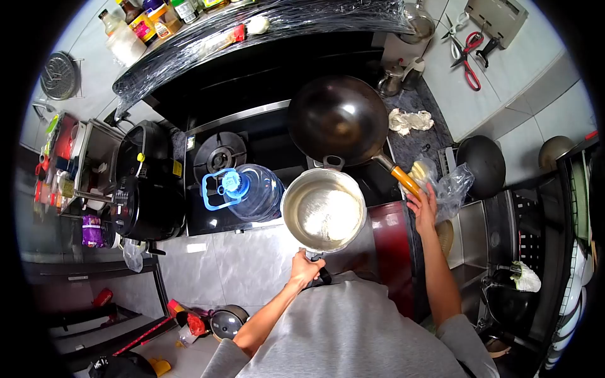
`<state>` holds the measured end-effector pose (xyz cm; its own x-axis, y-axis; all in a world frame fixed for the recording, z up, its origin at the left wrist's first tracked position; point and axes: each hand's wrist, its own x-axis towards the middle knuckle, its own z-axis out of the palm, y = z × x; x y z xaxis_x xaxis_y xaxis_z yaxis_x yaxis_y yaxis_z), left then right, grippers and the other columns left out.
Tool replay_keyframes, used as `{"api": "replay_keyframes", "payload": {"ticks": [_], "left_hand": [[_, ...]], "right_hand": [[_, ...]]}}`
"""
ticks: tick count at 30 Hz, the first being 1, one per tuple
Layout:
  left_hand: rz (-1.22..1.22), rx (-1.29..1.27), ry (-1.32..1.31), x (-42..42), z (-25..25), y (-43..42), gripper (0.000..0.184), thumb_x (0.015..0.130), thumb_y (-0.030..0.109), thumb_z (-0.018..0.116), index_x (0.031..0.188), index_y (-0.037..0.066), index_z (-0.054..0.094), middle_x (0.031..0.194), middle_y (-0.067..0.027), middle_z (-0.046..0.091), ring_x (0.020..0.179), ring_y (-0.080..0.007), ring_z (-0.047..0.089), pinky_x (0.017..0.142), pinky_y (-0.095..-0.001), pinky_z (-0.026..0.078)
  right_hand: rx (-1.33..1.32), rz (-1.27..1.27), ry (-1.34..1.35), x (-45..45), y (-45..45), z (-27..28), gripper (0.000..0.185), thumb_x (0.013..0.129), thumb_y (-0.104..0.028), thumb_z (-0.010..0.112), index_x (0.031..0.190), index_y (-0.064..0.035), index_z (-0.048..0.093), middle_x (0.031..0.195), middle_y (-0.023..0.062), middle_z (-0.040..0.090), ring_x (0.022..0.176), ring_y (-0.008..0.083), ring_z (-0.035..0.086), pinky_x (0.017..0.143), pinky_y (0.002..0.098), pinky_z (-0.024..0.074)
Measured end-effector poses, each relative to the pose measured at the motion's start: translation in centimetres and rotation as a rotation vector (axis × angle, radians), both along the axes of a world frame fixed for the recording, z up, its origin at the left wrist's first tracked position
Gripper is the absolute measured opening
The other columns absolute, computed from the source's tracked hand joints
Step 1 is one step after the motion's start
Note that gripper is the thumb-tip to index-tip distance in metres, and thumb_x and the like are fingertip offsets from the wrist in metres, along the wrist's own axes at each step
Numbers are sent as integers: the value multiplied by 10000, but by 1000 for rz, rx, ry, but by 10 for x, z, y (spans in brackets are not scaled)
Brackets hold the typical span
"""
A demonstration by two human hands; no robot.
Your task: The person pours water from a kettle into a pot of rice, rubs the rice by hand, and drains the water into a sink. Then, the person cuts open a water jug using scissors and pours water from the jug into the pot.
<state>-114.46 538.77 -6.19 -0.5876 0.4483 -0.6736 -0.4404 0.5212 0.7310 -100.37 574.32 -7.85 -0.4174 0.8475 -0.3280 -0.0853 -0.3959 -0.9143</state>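
My left hand is closed round the black handle of a silver metal pot. The pot is held level in front of my body, its mouth facing up and its bright inside showing. A small loop handle sits on its far side. My right hand has its fingers apart at the end of a wok's wooden handle; whether they touch it is hard to tell. The dark wok rests on the right side of the stove, beyond the pot.
Left of the pot, a big water bottle with a blue handle lies on the stove's front, near a burner. Black cookers stand further left. To the right are plastic bags, a black pan and a sink.
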Motion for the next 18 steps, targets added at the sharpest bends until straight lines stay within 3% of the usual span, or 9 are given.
{"api": "replay_keyframes", "payload": {"ticks": [5,6,7,10,12,13,15,16,18], "left_hand": [[49,-2,2,6,-1,5,464,730,48,698,1137,-99,530,584,-60,605,406,-113,529,379,-282,468],[66,-12,-8,7,5,8,366,740,20,689,1051,-97,535,579,-61,590,409,-113,519,374,-277,449],[85,-22,-18,8,8,10,271,750,-8,680,965,-94,540,574,-63,575,411,-114,510,368,-273,430],[104,36,-75,9,1,10,277,758,-2,695,977,-87,547,611,-64,594,431,-107,519,376,-266,437],[129,97,-136,10,-13,5,287,757,5,711,981,-80,553,661,-77,618,461,-93,538,388,-249,438],[75,116,-142,9,-24,1,358,763,112,736,995,-89,553,717,-101,640,554,-143,592,475,-282,492],[-25,-78,114,11,-29,-3,434,727,188,746,1014,-97,586,740,-123,664,629,-177,627,550,-328,511],[-25,-86,86,6,-9,1,600,704,264,735,1125,-118,542,860,-175,677,752,-213,643,659,-347,521],[-18,136,216,9,-23,-8,664,767,250,644,1291,-96,428,993,-216,656,811,-228,649,711,-335,524]], "right_hand": [[-152,-12,33,2,-37,-16,532,928,-358,630,1363,-176,384,1220,26,547,1032,186,583,790,351,512],[-232,-8,25,1,-58,-15,538,912,-402,640,1338,-174,402,1206,16,544,1051,188,571,801,364,510],[-312,133,53,7,-77,-33,558,890,-436,654,1319,-161,425,1184,18,545,1057,203,567,810,381,511],[-707,578,107,12,-157,-51,451,937,-351,627,1306,-141,476,1282,70,539,1084,239,596,854,402,511],[-673,877,-104,-1,-203,-30,526,916,-363,659,1316,-67,487,1289,86,556,1168,192,556,903,343,483],[-559,920,-222,-21,-221,20,500,884,-383,696,1223,-52,537,1171,39,577,1100,148,546,909,297,450],[-531,994,-216,-35,-243,-11,417,854,-405,728,1082,-93,570,1025,-17,542,949,97,510,862,256,416],[-611,947,-89,-36,-251,-34,339,923,-314,663,1138,-109,500,1036,-36,514,928,77,482,839,247,406],[-640,878,-20,-31,-261,-41,308,946,-260,634,1175,-156,456,1039,-31,520,929,71,484,801,287,427]]}}
